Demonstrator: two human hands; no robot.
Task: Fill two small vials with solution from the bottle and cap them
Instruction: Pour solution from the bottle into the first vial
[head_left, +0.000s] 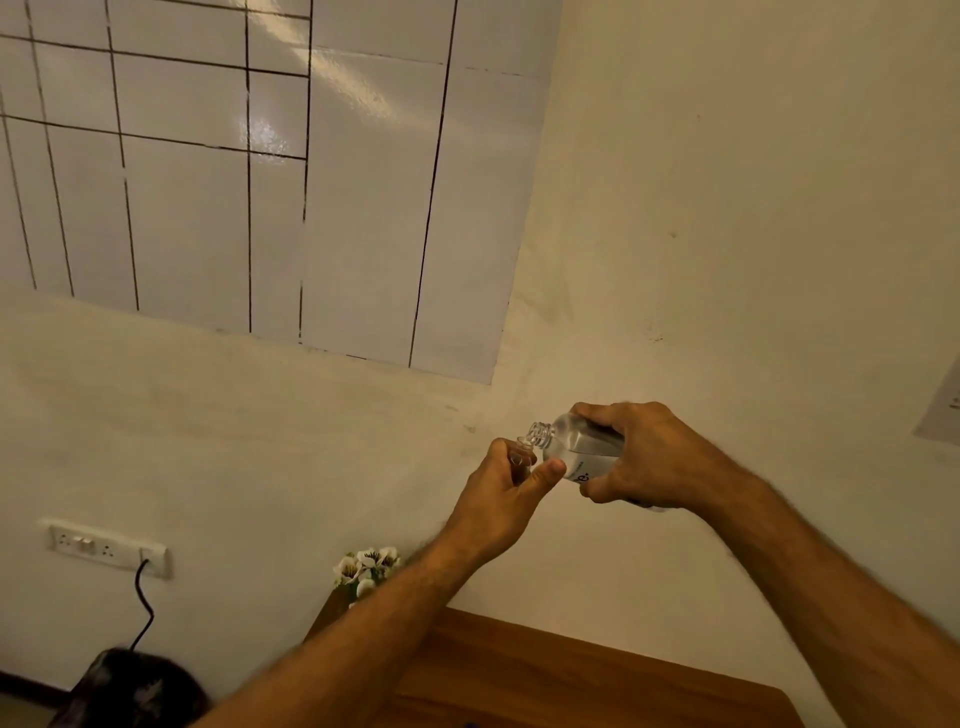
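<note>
Two bare forearms reach up from the bottom edge, both hands raised in front of the wall, well above the bench (571, 670). Left hand (498, 509): fingers (545, 470) closed around one small clear vial (521, 453), held roughly upright, mouth up; most of its body is hidden in the grip. Right hand (649, 457): fingers wrapped around one clear bottle (576, 447), tipped on its side, uncapped neck pointing left and sitting right at the vial's mouth. Clear liquid visible inside the bottle; dark print on its label, too small to read. Can't tell whether liquid is flowing. Only one vial in view; no cap visible.

Around them: one wooden bench, corner only, bottom centre. One small bunch of white flowers (366, 566) behind the left forearm. One switch-and-socket plate (106, 545) low on the wall with one black cable (144, 608) plugged in, running down to one dark object (130, 686) at bottom left. One glossy white sheet with a ruled dark grid (249, 171) fixed on the wall above.
</note>
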